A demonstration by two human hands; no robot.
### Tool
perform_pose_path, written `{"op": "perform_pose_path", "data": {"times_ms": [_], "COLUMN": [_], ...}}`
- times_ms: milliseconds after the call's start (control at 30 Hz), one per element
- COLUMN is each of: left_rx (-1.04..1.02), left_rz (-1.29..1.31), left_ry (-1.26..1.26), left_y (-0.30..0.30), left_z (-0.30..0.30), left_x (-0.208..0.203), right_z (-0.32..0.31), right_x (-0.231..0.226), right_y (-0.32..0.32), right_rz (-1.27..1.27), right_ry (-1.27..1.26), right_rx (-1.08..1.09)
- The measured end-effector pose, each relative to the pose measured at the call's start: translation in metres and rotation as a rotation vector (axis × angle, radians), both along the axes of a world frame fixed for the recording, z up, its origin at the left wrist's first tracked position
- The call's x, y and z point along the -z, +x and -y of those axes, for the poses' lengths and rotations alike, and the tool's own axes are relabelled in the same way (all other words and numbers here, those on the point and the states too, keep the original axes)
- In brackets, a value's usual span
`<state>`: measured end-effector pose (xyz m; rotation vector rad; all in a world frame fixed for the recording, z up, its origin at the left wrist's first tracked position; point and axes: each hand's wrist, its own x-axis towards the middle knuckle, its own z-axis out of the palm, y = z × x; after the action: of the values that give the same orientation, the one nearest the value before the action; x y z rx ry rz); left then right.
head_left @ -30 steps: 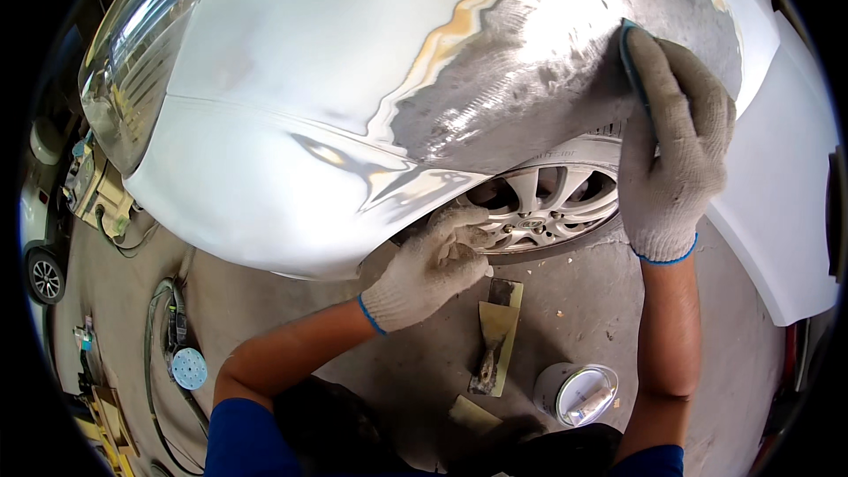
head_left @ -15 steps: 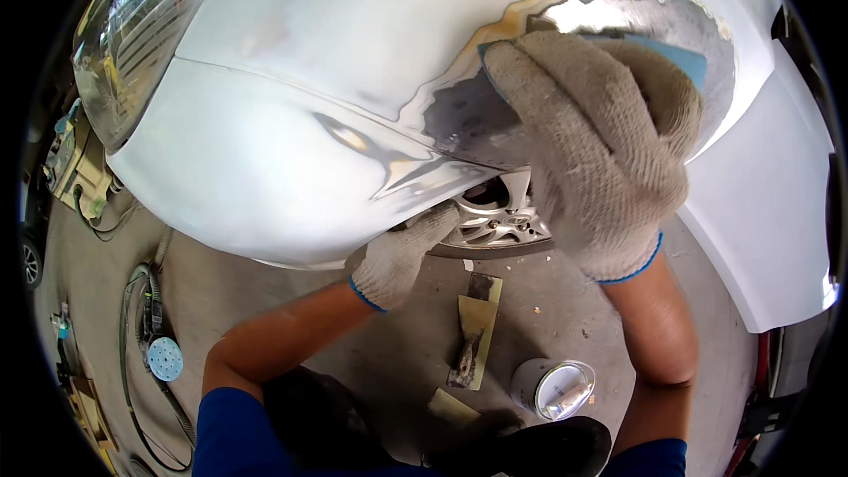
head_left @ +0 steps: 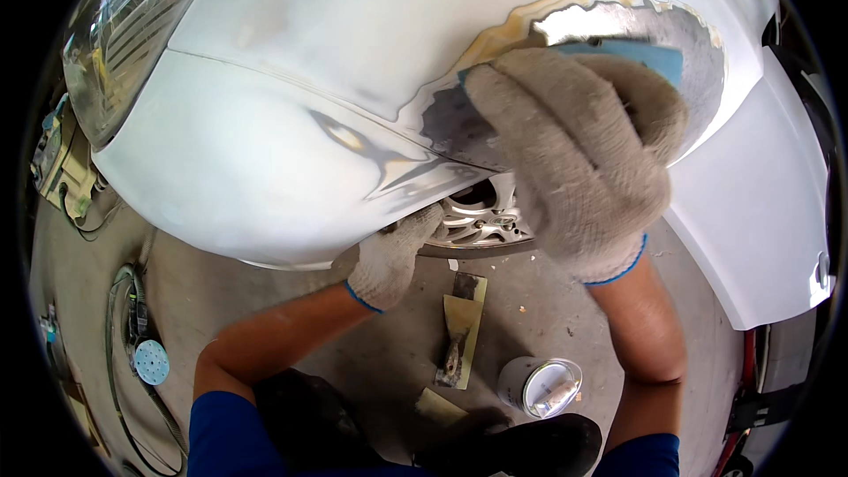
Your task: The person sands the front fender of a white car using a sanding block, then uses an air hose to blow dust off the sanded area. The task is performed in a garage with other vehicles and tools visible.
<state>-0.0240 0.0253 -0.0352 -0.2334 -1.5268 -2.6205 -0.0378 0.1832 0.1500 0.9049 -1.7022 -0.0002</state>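
My right hand (head_left: 587, 155), in a knitted grey glove, is closed on a flat blue spreader (head_left: 649, 60) laid against a sanded patch (head_left: 698, 49) of the white fender (head_left: 238, 159). The patch shows bare grey metal with wavy yellow and grey layers round its rim. My glove hides the middle of the spreader and much of the patch. My left hand (head_left: 395, 247), gloved alike, grips the lower fender edge beside the wheel (head_left: 486, 221); its fingertips are hidden under that edge. A smaller sanded streak (head_left: 380, 155) lies above the left hand.
On the floor below lie putty knives (head_left: 461, 336), a flat scrap (head_left: 439, 406) and an open can (head_left: 541, 386) with a tube-like item in it. A hosed disc sander (head_left: 151, 362) lies at left, near the headlight (head_left: 128, 44). A white panel (head_left: 755, 203) stands at right.
My right hand and the blue spreader have slid a little left and down over the patch. My left hand stays at the fender edge. The whole view has shifted slightly.
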Motion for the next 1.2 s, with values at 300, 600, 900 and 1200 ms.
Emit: {"op": "perform_pose_path", "data": {"times_ms": [300, 600, 900, 1200], "left_rx": [-0.014, 0.05, -0.043, -0.033], "left_rz": [0.182, 0.057, 0.273, 0.333], "left_ry": [0.201, 0.072, 0.222, 0.228], "left_y": [0.007, 0.005, -0.006, 0.002], "left_z": [-0.008, -0.004, -0.012, -0.002], "left_x": [-0.009, -0.007, 0.024, 0.008], "right_z": [-0.006, -0.008, 0.009, 0.01], "right_x": [0.0, -0.002, 0.014, 0.012], "right_y": [-0.012, -0.004, -0.006, 0.006], "right_rz": [-0.12, -0.019, -0.022, 0.098], "right_ry": [0.021, 0.011, -0.027, -0.039], "right_rx": [0.047, 0.074, -0.008, 0.042]}}
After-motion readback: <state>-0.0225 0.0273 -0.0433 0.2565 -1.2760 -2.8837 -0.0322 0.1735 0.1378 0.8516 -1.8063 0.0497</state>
